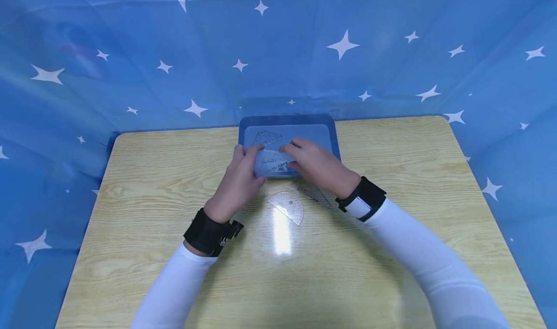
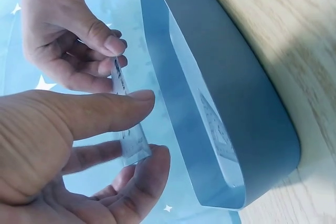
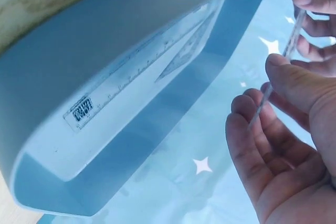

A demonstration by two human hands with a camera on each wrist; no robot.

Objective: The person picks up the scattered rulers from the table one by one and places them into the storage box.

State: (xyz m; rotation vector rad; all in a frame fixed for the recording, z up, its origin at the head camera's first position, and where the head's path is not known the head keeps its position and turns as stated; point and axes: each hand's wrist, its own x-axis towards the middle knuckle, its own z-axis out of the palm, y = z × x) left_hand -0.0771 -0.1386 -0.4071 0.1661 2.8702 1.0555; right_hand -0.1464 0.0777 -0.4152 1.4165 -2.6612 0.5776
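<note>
Both hands hold a flat clear plastic pouch (image 1: pixel 271 163) with dark print over the near part of the blue tray (image 1: pixel 245 121). Its thin edge faces the camera in the left wrist view, where the left hand (image 2: pixel 58 145) grips one end between thumb and fingers. My right hand (image 1: pixel 319 167) pinches the other end; in the right wrist view that hand (image 3: pixel 294 140) has its thumb on one face and fingers behind. Inside the tray lie a clear ruler (image 3: pixel 113 95) and a clear set square (image 3: pixel 184 53). The pouch's contents are hard to make out.
A clear protractor (image 1: pixel 288 206) lies on the wood-grain table (image 1: pixel 174 174) in front of the tray. Beside it, partly beneath the right forearm, is a clear set square (image 1: pixel 319 197). A blue star-patterned cloth (image 1: pixel 296 38) hangs behind the table.
</note>
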